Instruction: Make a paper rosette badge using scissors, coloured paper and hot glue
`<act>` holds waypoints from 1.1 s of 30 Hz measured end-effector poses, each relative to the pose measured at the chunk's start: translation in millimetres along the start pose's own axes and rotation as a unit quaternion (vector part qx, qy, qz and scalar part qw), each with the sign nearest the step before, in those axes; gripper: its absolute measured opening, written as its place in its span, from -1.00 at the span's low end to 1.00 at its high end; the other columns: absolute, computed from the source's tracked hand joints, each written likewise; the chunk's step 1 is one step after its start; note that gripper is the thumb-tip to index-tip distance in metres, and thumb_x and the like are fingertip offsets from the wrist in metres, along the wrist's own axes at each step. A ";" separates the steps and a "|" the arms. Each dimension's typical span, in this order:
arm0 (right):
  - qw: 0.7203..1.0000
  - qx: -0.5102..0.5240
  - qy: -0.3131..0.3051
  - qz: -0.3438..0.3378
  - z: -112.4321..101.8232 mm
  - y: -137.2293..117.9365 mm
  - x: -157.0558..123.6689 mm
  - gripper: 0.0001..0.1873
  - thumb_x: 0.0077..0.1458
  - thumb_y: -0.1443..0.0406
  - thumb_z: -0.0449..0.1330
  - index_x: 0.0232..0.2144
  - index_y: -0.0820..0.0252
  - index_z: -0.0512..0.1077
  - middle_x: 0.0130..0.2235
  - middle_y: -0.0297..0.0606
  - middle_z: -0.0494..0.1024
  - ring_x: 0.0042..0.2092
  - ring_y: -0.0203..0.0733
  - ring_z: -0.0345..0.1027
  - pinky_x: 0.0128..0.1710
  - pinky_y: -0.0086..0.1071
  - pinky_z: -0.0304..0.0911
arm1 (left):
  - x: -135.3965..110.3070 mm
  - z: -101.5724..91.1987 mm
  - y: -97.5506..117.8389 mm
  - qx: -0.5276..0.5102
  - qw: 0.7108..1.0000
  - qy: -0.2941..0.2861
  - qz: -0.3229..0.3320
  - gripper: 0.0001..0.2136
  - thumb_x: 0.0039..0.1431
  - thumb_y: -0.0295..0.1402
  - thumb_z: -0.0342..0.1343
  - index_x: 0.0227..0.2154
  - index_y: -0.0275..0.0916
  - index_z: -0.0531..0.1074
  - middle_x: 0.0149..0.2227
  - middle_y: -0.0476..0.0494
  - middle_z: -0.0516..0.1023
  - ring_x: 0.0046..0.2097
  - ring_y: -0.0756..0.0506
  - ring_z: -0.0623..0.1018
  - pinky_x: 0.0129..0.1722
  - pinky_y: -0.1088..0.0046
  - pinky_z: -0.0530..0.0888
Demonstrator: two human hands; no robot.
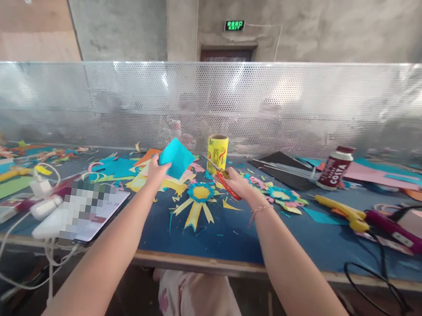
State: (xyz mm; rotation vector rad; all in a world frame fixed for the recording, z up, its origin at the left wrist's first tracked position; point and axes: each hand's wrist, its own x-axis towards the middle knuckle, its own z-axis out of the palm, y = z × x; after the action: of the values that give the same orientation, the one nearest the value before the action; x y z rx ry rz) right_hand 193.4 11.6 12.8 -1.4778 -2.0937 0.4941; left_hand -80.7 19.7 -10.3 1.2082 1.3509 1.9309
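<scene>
Between the fingers of my left hand [157, 170] is a piece of bright blue paper [176, 158], raised above the table. My right hand [238, 183] grips red-handled scissors [226, 184], their blades pointing left and up, apart from the paper. Below and between both hands lies a paper rosette [201, 193] with a yellow centre, blue ruffled edge and yellow tails. A yellow cardboard tube [217, 152] stands upright just behind the scissors. Another blue-edged rosette [281, 194] lies to the right of my right hand.
Paper scraps [114, 167] litter the blue table [206, 244]. At right are a yellow glue gun [341, 212] with a cord, a Costa bottle [335, 168] and a purple power strip [409, 235]. A tablet-like device [108, 211] and white cables lie at left. A perforated metal screen [219, 101] stands behind.
</scene>
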 end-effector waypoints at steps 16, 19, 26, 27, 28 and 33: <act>0.989 0.101 -0.078 -0.079 7.9 -4.1 -1.3 -0.59 -0.01 -0.01 0.18 -0.28 0.21 0.38 -0.31 -0.21 0.49 -0.27 -0.18 0.34 -0.29 -0.37 0.25 | -11.0 9.6 13.7 -0.153 0.988 -0.022 -0.028 -0.60 -0.34 -0.36 0.24 -0.30 -0.20 0.37 -0.33 -0.07 0.51 -0.30 -0.08 0.51 -0.37 0.42 0.46; 0.986 0.115 -0.087 -0.082 8.5 -2.9 0.2 -0.59 0.02 -0.02 0.14 -0.31 0.21 0.37 -0.29 -0.21 0.48 -0.24 -0.17 0.34 -0.24 -0.36 0.25 | -10.4 8.3 15.4 -0.158 0.987 -0.013 -0.033 -0.59 -0.34 -0.38 0.23 -0.29 -0.20 0.37 -0.33 -0.07 0.52 -0.30 -0.08 0.51 -0.37 0.43 0.46; 0.979 0.154 -0.097 -0.095 7.0 -9.8 -6.9 -0.58 0.05 -0.02 0.10 -0.26 0.19 0.38 -0.23 -0.21 0.47 -0.21 -0.20 0.35 -0.24 -0.40 0.26 | -14.5 11.9 10.5 -0.147 0.986 -0.056 -0.049 -0.58 -0.33 -0.42 0.26 -0.27 -0.22 0.37 -0.39 -0.04 0.49 -0.42 -0.03 0.48 -0.49 0.49 0.42; 0.980 0.151 -0.095 -0.092 6.4 -11.5 -8.5 -0.59 0.04 -0.02 0.10 -0.27 0.19 0.38 -0.23 -0.21 0.48 -0.21 -0.20 0.35 -0.25 -0.40 0.26 | -15.2 12.6 10.5 -0.141 0.987 -0.057 -0.049 -0.59 -0.33 -0.43 0.25 -0.28 -0.22 0.38 -0.41 -0.03 0.49 -0.41 -0.03 0.49 -0.49 0.50 0.42; 0.980 0.148 -0.094 -0.089 5.9 -12.9 -9.8 -0.59 0.04 -0.03 0.11 -0.27 0.19 0.37 -0.23 -0.21 0.48 -0.22 -0.21 0.35 -0.26 -0.41 0.26 | -15.8 13.3 10.9 -0.134 0.988 -0.055 -0.049 -0.60 -0.32 -0.43 0.25 -0.28 -0.22 0.38 -0.42 -0.03 0.48 -0.40 -0.04 0.49 -0.49 0.50 0.42; 0.981 0.145 -0.096 -0.089 7.2 -13.7 -9.9 -0.59 0.05 -0.03 0.10 -0.28 0.18 0.36 -0.24 -0.21 0.46 -0.23 -0.22 0.35 -0.28 -0.42 0.26 | -17.1 15.2 13.3 -0.122 0.990 -0.054 -0.047 -0.61 -0.31 -0.44 0.24 -0.28 -0.23 0.39 -0.44 -0.03 0.47 -0.36 -0.07 0.51 -0.45 0.47 0.44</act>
State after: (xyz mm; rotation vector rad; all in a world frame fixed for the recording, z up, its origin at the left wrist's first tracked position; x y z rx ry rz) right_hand 181.4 -2.4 12.9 -1.1029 -2.1648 0.8595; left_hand -57.9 8.5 -2.9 1.0929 1.0624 1.8735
